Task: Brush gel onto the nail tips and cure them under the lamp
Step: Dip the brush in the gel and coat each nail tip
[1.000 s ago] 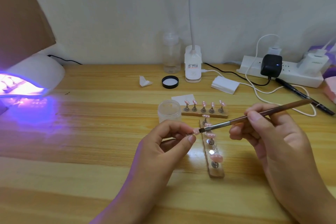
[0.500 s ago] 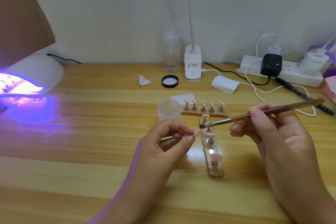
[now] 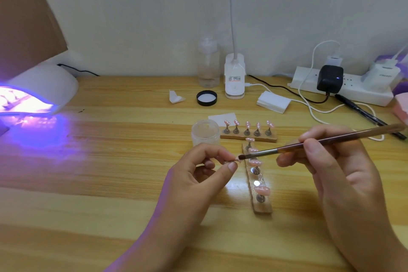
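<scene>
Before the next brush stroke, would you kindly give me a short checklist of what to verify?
1. The left hand pinches the small pink nail tip between thumb and forefinger: ok.
2. The right hand grips the brown-handled brush: ok.
3. The dark bristles meet the nail tip: cannot tell, touching or just off.
4. The frosted round gel jar looks open, with the black round lid lying apart behind it: ok.
5. The white domed curing lamp is lit purple: ok.
6. Free room inside the lamp: cannot tell.
</scene>
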Action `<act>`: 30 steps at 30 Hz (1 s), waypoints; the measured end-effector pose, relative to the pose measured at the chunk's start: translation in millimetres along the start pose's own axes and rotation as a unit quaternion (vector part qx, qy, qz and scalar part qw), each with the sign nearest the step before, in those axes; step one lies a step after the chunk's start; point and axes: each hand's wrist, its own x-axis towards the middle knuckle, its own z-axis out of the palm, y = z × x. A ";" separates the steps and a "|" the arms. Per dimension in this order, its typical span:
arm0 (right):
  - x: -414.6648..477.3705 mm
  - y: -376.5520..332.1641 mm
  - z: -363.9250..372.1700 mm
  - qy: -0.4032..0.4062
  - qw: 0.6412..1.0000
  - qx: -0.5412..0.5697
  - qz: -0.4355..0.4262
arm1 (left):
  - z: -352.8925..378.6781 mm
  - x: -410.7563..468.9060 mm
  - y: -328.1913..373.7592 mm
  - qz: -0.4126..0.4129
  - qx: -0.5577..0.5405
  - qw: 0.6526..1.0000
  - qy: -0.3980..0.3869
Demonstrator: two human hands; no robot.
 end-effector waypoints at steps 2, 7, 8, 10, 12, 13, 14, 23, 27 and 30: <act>0.6 2.8 0.1 0.001 1.000 -0.010 0.004 | -0.6 0.3 -0.4 -0.001 -0.002 1.000 -0.003; 4.5 6.9 -6.7 0.048 0.999 -0.018 0.016 | -1.7 0.4 -3.5 0.004 0.010 1.000 0.004; 4.9 4.8 -6.3 0.047 0.999 -0.006 0.017 | -2.2 0.3 -4.1 0.004 0.011 1.000 0.005; 3.5 1.3 -4.7 0.022 1.000 0.006 0.011 | -2.6 0.5 -5.1 0.005 0.013 1.000 0.006; 1.5 0.8 -2.5 0.003 1.000 -0.001 0.012 | -3.2 0.3 -5.2 0.003 0.011 1.000 0.003; 0.7 2.1 -2.2 0.000 1.000 -0.007 0.011 | -3.4 0.0 -4.9 0.001 0.009 1.000 0.000; 1.3 3.3 -2.1 0.006 1.000 -0.014 0.010 | -3.5 -0.2 -4.7 0.001 0.007 1.000 -0.005; 9.9 8.8 -7.7 0.072 0.996 0.026 0.037 | 4.3 -6.7 1.6 0.045 0.077 0.996 -0.015; 10.4 7.5 -5.9 0.066 0.996 0.036 0.047 | 10.9 -6.1 4.8 0.059 0.128 0.990 0.001; 9.4 7.1 -6.8 0.070 0.996 0.033 0.051 | 15.5 -3.9 5.0 0.065 0.156 0.986 0.007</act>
